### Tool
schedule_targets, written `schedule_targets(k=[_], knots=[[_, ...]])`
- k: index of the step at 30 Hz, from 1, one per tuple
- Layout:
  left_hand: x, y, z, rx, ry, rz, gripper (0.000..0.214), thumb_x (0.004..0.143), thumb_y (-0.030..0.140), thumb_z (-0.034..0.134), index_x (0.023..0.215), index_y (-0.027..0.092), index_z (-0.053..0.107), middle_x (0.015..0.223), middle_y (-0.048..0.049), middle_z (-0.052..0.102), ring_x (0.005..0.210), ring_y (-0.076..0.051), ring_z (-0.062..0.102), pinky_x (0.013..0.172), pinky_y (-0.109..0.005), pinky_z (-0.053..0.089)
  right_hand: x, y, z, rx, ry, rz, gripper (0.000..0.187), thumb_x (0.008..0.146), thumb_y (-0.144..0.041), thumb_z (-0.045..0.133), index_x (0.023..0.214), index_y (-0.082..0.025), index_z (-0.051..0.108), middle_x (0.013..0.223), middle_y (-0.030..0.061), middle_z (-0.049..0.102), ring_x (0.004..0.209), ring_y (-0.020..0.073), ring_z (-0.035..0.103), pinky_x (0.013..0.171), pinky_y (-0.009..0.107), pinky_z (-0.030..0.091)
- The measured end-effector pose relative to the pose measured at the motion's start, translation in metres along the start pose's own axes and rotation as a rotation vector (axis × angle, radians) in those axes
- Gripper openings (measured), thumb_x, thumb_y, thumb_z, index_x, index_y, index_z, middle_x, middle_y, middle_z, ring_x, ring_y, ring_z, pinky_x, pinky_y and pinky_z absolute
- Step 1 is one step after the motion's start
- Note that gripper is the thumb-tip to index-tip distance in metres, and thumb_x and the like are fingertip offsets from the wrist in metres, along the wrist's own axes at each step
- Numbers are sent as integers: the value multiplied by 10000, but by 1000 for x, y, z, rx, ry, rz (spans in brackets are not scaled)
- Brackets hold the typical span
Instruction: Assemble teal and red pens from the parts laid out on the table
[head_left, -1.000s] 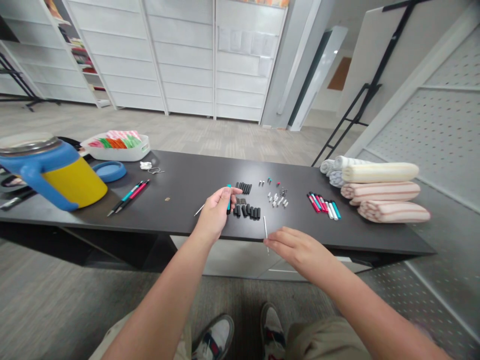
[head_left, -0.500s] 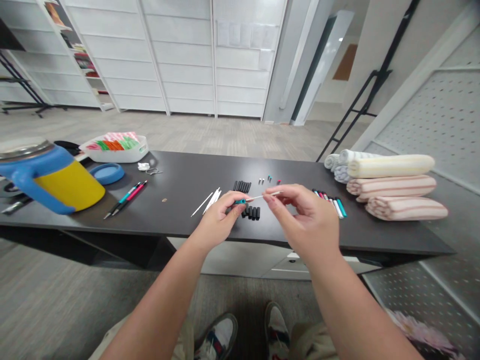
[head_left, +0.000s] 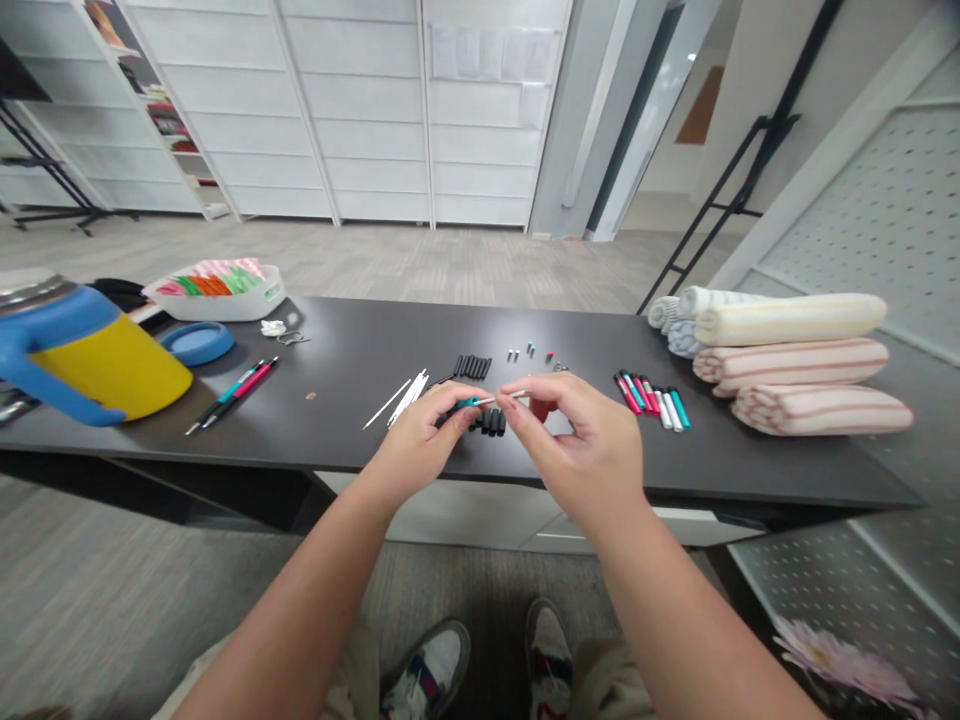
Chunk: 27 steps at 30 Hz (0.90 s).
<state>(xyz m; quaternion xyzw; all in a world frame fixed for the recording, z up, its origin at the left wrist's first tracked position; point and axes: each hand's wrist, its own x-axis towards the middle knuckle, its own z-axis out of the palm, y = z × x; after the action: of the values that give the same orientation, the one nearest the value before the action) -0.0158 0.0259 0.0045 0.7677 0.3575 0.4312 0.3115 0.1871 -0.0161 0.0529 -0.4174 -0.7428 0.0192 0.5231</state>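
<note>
My left hand [head_left: 420, 432] pinches a teal pen part [head_left: 468, 402] with a dark section behind it. My right hand [head_left: 585, 440] grips a thin white pen refill [head_left: 487, 401] between thumb and fingers, its end at the opening of the teal part. How deep it sits inside cannot be seen. Left of my left hand lie several white refills [head_left: 409, 398]. Black tubes [head_left: 474, 367] form a row behind my hands, and short black sleeves [head_left: 492, 422] are partly hidden below them. Small metallic and coloured bits [head_left: 531, 349] stand farther back.
Right of my hands lie red, white and teal pen barrels [head_left: 651, 398]. Rolled towels [head_left: 810, 365] are stacked at the desk's right end. To the left are two assembled pens [head_left: 234, 395], a blue-yellow jug [head_left: 97, 350], a blue lid [head_left: 198, 343] and a white basket [head_left: 262, 297].
My right hand has come left, nearer to my left hand, and less of the white refill shows between them. The view has shifted slightly.
</note>
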Motion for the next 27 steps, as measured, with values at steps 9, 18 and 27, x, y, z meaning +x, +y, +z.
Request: schedule_targets(k=[9, 18, 27], knots=[[-1, -3, 1, 103, -17, 40, 247, 1065, 299, 565, 1234, 275, 744, 1172, -35, 769, 1096, -198, 692, 989, -329, 514, -2, 14, 1, -67, -146, -35, 32, 989, -238, 732, 1002, -242, 761, 930, 13, 803, 837, 189, 730, 828, 331, 534], [-1, -3, 2, 104, -23, 53, 259, 1069, 293, 558, 1249, 282, 744, 1160, -41, 772, 1089, -205, 691, 978, -344, 520, -6, 16, 4, -17, -166, -93, 94, 1020, -194, 668, 1058, -241, 740, 1018, 34, 793, 958, 199, 719, 907, 350, 525], [-2, -5, 2, 105, -70, 51, 254, 1075, 311, 550, 1231, 261, 744, 1116, -52, 764, 1047, -205, 676, 948, -342, 504, 1, 16, -3, 43, -305, 67, 116, 1032, -246, 644, 1015, -231, 758, 962, 34, 763, 882, 186, 698, 795, 297, 521]])
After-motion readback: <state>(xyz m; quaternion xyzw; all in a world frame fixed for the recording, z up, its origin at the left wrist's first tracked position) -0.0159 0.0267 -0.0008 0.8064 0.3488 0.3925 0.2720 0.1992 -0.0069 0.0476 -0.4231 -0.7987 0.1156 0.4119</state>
